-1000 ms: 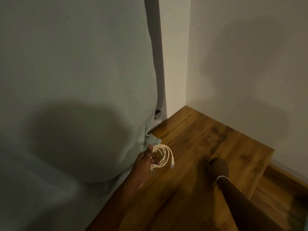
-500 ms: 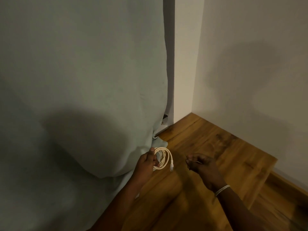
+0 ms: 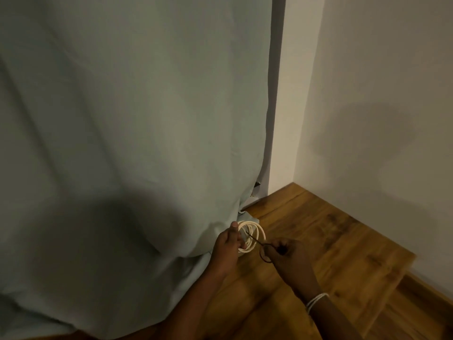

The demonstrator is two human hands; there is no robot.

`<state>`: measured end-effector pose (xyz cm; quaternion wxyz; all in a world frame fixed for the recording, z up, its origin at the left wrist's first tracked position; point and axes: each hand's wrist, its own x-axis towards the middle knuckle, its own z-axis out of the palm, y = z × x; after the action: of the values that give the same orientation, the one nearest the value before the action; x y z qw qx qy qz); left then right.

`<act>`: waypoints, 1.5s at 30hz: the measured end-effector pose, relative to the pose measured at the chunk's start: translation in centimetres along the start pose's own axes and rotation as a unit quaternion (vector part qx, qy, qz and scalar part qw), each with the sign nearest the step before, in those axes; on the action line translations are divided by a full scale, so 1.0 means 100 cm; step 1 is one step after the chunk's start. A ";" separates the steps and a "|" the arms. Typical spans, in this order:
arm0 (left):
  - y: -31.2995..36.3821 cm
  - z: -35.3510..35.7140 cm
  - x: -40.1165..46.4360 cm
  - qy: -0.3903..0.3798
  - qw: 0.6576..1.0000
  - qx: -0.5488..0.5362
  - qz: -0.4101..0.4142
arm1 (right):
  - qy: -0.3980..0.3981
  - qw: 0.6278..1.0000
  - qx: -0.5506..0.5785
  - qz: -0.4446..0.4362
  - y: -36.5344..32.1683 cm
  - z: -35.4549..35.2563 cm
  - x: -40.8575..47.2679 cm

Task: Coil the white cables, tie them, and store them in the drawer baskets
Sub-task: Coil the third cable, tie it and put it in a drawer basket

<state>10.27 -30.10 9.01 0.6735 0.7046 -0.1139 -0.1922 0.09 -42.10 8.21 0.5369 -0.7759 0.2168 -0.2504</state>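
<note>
A: L hand (image 3: pixel 226 246)?
B: Low centre of frame, forearm coming up from the bottom edge. Fingers curled shut round the coiled white cable (image 3: pixel 252 233), thumb up on top of the loops.
A: R hand (image 3: pixel 288 256)?
B: Just beside the L, forearm in from bottom right. Fingertips pinched on a thin dark tie (image 3: pixel 257 240) that runs over to the coil. White bands on that wrist.
A: Hands touching?
B: No, close but apart.

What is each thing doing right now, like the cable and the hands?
White cable: coiled in loops, not yet tied.
Left hand: closed around the coil.
Right hand: pinching a thin dark tie.
Dark tie: stretched to the coil, looped near the right hand.
Curtain: hanging down, bunched on the wooden floor.
</note>
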 end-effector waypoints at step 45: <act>0.021 -0.017 -0.041 0.083 0.967 0.135 0.198 | 0.079 0.942 0.283 0.159 -0.071 0.068 -0.050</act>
<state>7.48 -26.97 11.59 0.6035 0.7662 -0.2199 0.0210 0.94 -31.78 12.11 0.7484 -0.5248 0.2995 -0.2736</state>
